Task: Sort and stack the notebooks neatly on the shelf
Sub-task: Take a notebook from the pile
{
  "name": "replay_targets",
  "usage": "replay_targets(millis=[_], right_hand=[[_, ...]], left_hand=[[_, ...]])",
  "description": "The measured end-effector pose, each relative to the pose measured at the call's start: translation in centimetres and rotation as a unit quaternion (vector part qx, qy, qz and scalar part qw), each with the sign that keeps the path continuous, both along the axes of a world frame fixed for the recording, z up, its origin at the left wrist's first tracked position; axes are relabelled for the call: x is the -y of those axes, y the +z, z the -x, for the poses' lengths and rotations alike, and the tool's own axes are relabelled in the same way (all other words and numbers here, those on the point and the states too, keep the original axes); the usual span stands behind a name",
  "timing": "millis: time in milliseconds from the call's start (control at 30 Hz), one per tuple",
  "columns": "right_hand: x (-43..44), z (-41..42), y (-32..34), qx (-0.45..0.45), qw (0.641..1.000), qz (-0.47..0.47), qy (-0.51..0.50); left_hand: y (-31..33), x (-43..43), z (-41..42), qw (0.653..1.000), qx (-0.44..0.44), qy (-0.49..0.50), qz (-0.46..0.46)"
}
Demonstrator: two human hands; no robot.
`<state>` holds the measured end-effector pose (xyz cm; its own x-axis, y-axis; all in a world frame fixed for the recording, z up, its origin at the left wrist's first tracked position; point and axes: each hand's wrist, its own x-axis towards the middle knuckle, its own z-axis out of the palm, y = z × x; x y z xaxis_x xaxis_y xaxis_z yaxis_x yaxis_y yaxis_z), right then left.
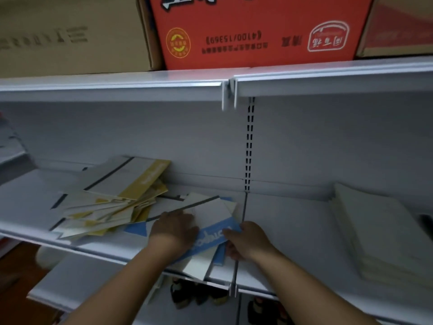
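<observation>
A loose heap of yellow-and-white notebooks (117,195) lies fanned out on the white shelf (293,231), left of centre. In front of it a small pile of blue-and-white notebooks (212,213) overhangs the shelf's front edge. My left hand (174,228) rests flat on top of that pile, fingers spread. My right hand (246,240) grips the pile's right edge, thumb on the blue band of the top notebook. A neat stack of pale notebooks (379,231) sits on the shelf's right section.
Above, an upper shelf (117,86) carries a red carton (257,31) between brown cardboard boxes (70,34). A slotted upright (249,146) divides the back wall. Below the front edge a lower shelf (77,285) holds dark items.
</observation>
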<state>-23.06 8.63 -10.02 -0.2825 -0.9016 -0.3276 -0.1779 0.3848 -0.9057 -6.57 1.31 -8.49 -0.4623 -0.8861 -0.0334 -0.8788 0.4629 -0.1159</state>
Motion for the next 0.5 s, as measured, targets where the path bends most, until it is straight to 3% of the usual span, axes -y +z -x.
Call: replay_targets(millis=[100, 133, 200, 300, 400, 500], right_hand=[[-0.2, 0.7, 0.1, -0.021, 0.998, 0.042, -0.043], [-0.6, 1.1, 0.4, -0.022, 0.997, 0.06, -0.051], [-1.7, 2.7, 1.8, 0.01, 0.992, 0.104, -0.067], [-4.0, 6.6, 5.0, 0.07, 0.978, 0.17, -0.102], [-6.2, 11.8, 7.1, 0.068, 0.961, 0.212, -0.164], [-8.9, 16.8, 8.0, 0.075, 0.943, 0.215, -0.244]], left_hand=[[0.0, -0.6, 1.1, 0.996, 0.063, -0.057, 0.012], [-0.1, -0.5, 1.4, 0.998, 0.024, -0.049, 0.001], [0.4, -0.8, 1.8, 0.985, -0.17, 0.016, -0.038], [2.4, -2.0, 3.9, 0.89, -0.439, 0.02, -0.125], [4.7, -4.6, 7.9, 0.781, -0.539, -0.028, -0.316], [5.2, -7.1, 13.4, 0.712, -0.605, -0.015, -0.355]])
